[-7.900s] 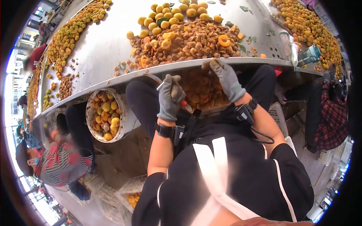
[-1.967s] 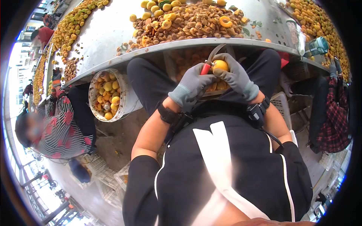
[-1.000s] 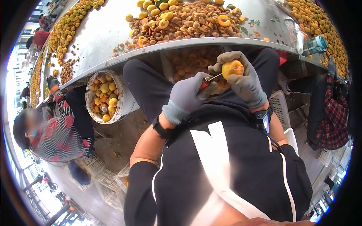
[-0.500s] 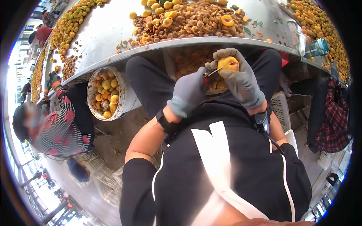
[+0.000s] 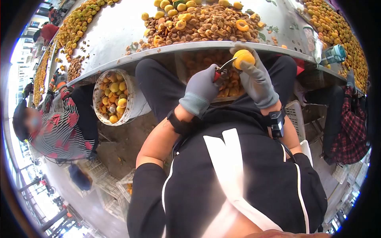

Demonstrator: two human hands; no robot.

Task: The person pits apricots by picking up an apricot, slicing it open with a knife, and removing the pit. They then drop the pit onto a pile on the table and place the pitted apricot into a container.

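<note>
My left hand point(image 5: 201, 86), in a grey glove, is closed around red-handled shears point(image 5: 217, 75). Their slim curved blade reaches right to the side of a yellow-orange apricot point(image 5: 244, 58). That apricot sits in the fingers of my gloved right hand point(image 5: 258, 81), held just in front of the table edge. Below the hands, between my knees, a container of halved apricots point(image 5: 229, 88) is partly hidden. On the metal table point(image 5: 119, 37) ahead lies a heap of brown apricot pits point(image 5: 206, 24), with whole apricots point(image 5: 171, 12) behind it.
A white bucket of apricots point(image 5: 113, 97) stands left of my knee. A teal-lidded jar point(image 5: 333, 54) is at the table's right edge. Larger apricot piles point(image 5: 81, 20) line both sides. One person point(image 5: 59, 127) sits at left, another point(image 5: 349, 127) at right. Plastic crates point(image 5: 294, 117) are on the floor.
Both hands have moved slightly up toward the table edge. The apricot has been turned in my right hand, and the blade now meets its left side instead of crossing its front.
</note>
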